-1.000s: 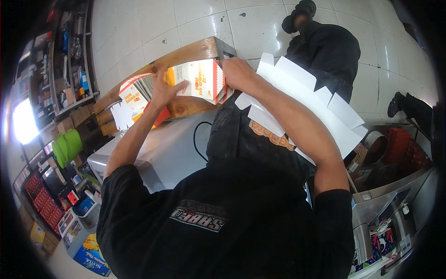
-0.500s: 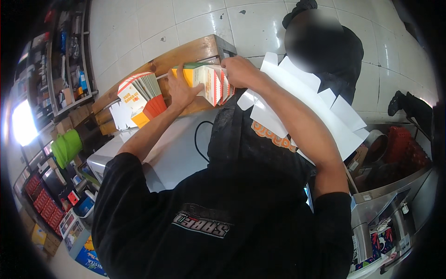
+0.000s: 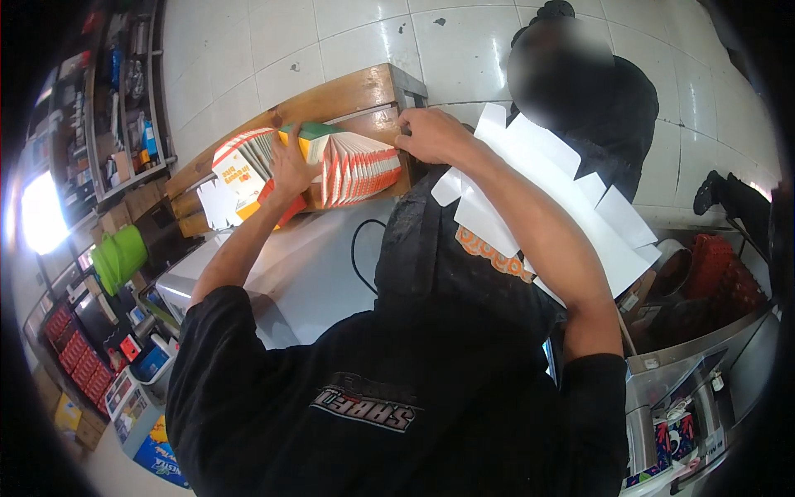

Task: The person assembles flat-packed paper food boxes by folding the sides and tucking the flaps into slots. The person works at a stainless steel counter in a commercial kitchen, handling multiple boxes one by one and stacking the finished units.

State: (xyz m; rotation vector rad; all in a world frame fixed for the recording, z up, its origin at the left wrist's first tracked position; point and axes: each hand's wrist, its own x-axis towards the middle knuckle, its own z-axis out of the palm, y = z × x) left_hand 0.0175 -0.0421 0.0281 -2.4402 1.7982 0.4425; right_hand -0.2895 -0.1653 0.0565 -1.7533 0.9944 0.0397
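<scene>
A stack of flat cardboard food cartons (image 3: 360,170), cream with red zigzag edges, stands fanned out on a wooden bench (image 3: 348,95). My left hand (image 3: 291,170) grips its left end, by a yellow and green carton face. Just past the stack's right end is my right hand (image 3: 435,137), its thumb and forefinger curled with a gap between them and nothing visible in it. Left of my left hand, another stack of cartons (image 3: 248,170), with orange and red parts, leans on the bench. White card flaps (image 3: 217,205) show beside it.
Large white unfolded card sheets (image 3: 571,215) lie to the right of my right forearm, before a crouching person in black (image 3: 609,108). An orange-patterned piece (image 3: 493,253) pokes out below them. Shelves (image 3: 124,91) and a green bucket (image 3: 120,258) stand left; a metal-edged unit (image 3: 696,335) stands right.
The carton stack on the right has spread into a wider fan. My left hand has shifted left along the bench, and my right hand has come away from the stack's edge.
</scene>
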